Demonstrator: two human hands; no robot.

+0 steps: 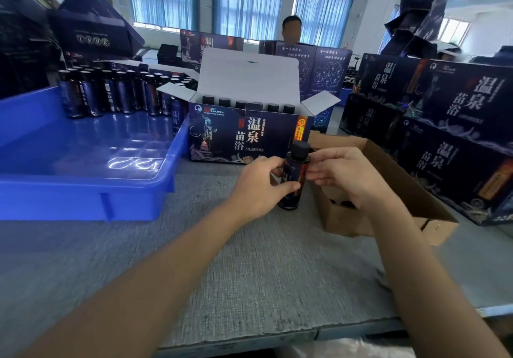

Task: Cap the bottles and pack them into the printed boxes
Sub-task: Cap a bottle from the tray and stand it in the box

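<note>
**Ana:** Dark bottle point(291, 182) with a black cap point(300, 149), upright just in front of the open printed box point(244, 138), low over the grey counter point(249, 274).

**Ben:** And the hands?

**Ana:** The left hand point(258, 188) wraps the bottle's body. The right hand point(349, 174) pinches it just under the cap.

**Ben:** What flanks the box?

**Ana:** Left of it, a blue tray point(83, 191) carrying a row of bottles point(111, 94). Right of it, a brown cardboard box point(394, 188).

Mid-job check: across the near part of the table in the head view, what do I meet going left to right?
From the left: blue tray → left hand → bottle, held by both hands → right hand → brown cardboard box → stacked printed boxes.
</note>
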